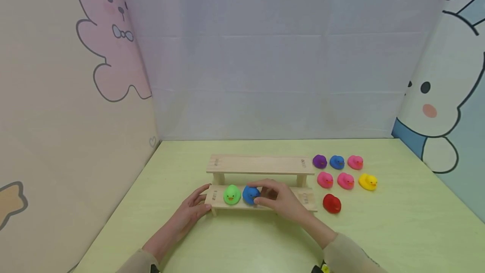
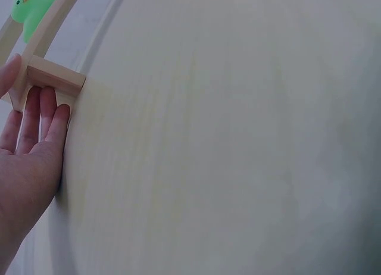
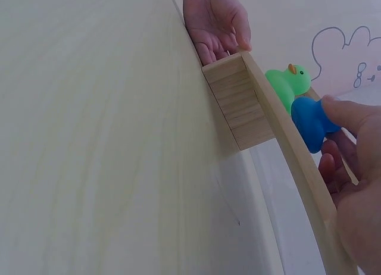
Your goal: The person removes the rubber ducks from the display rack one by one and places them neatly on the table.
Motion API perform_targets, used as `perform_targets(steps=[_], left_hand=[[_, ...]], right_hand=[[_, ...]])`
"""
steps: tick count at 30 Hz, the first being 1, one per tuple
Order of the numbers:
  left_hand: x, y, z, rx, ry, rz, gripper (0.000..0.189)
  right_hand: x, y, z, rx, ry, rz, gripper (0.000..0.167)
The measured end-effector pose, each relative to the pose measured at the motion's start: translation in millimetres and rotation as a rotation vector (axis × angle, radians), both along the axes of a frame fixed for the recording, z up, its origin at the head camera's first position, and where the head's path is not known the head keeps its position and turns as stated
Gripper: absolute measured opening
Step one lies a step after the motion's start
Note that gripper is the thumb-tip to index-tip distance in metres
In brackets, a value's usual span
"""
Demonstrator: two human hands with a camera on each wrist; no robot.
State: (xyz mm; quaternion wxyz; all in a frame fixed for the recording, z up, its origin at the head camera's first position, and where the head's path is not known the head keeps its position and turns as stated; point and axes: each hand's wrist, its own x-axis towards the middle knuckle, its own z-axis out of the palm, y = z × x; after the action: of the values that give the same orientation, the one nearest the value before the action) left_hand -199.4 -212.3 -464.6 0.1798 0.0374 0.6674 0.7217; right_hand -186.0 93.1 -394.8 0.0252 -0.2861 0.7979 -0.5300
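Observation:
A small wooden two-step rack (image 1: 261, 164) stands on the table. My left hand (image 1: 191, 210) holds the left end of its lower step; in the left wrist view, the thumb and fingers (image 2: 31, 121) lie at the board's end, beside its leg. On that step sits a green rubber duck (image 1: 232, 195), facing front. Just right of it, my right hand (image 1: 282, 200) pinches a blue rubber duck (image 1: 249, 195) at the step. The right wrist view has the thumb on the blue duck (image 3: 309, 125), with the other fingers partly hidden behind it.
Right of the rack stand more rubber ducks: purple (image 1: 320, 161), blue (image 1: 337, 162), several pink (image 1: 346, 180) and yellow (image 1: 368, 181). A red duck (image 1: 331, 203) is nearest the front. Cloth walls (image 1: 242, 66) with cartoon animals border the table's back and sides.

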Motion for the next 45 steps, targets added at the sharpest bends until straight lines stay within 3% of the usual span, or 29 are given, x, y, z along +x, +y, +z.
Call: perform_targets(steps=[11,17,22,33,39,45], left_hand=[[-1.3,1.0,0.2,0.002,0.007,-0.004,0.065],[-0.7,0.3,-3.3,0.006,0.004,-0.004,0.064],[-1.0,0.7,-3.7,0.014,0.005,-0.005,0.065],[0.1,0.7,-0.4,-0.006,0.008,0.009,0.066],[0.6,1.2,0.1,0.004,0.003,0.009,0.065],[1.4,1.5,0.4,0.010,0.005,0.002,0.065]], right_hand=[[-1.0,0.1,-2.5,-0.030,0.022,-0.010,0.035],[1.5,0.1,-3.9,-0.076,0.074,-0.033,0.035],[9.8,8.7,4.0,-0.088,0.135,-0.075,0.034],[26.9,55.3,25.4,-0.078,0.412,-0.147,0.042],[21.9,88.7,17.4,-0.045,0.558,-0.221,0.053],[21.5,121.6,11.8,0.058,0.501,-0.382,0.055]])
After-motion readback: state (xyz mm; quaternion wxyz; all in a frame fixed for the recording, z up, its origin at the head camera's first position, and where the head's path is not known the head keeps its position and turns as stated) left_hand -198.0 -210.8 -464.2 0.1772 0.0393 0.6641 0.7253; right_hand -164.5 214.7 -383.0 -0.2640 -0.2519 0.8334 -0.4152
